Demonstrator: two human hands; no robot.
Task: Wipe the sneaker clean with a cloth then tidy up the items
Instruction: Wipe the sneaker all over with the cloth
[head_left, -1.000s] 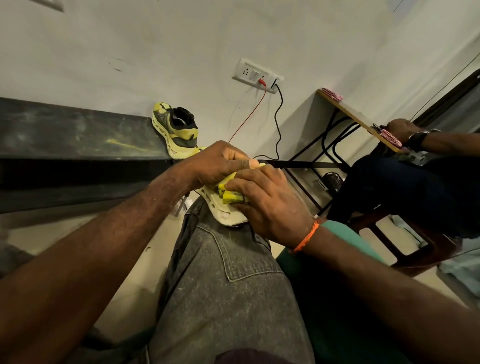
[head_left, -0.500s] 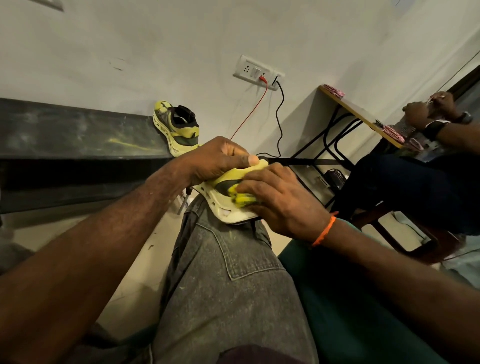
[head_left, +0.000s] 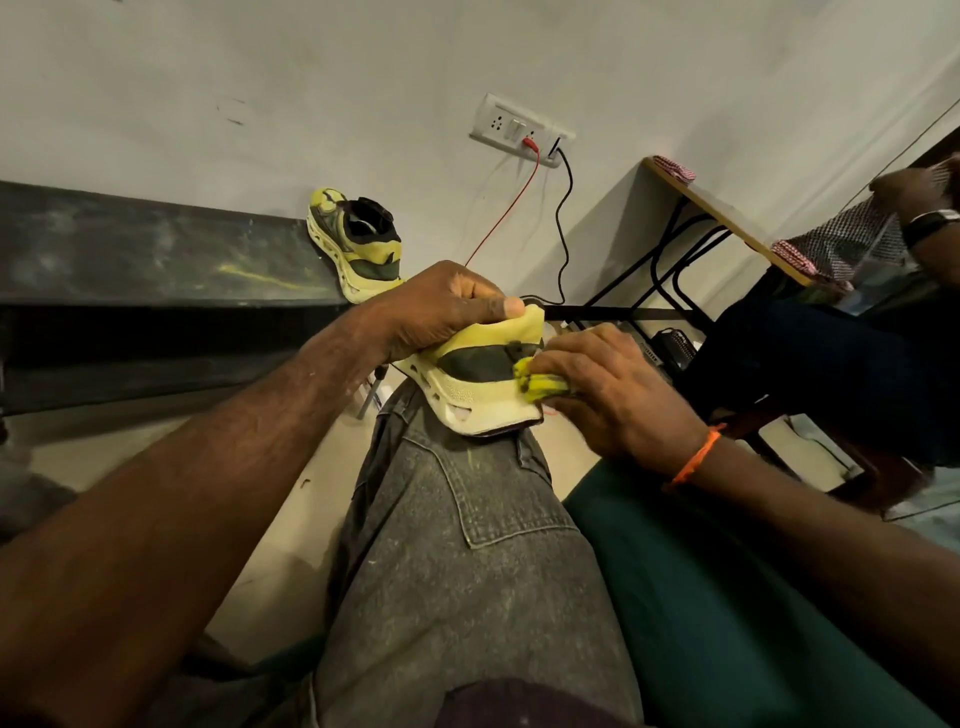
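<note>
A yellow and dark sneaker (head_left: 475, 374) with a pale sole rests on my knee, in the middle of the head view. My left hand (head_left: 441, 309) grips its upper edge from the left, thumb on top. My right hand (head_left: 608, 387) pinches a bunched yellow cloth (head_left: 537, 384) against the sneaker's right side, at the heel. The far end of the sneaker is hidden under my left hand. A second matching sneaker (head_left: 356, 241) lies on its side on the dark ledge (head_left: 156, 254) by the wall.
A wall socket (head_left: 519, 130) holds a red and a black cable that hang down behind the sneaker. To the right stands a small wooden table (head_left: 727, 213) on black legs, where another person (head_left: 852, 353) sits handling checked cloth. A green seat (head_left: 701, 597) is beside my leg.
My right hand has slid the cloth to the right along the sneaker, uncovering its dark side panel. My left hand keeps its grip. The other person's hands rose.
</note>
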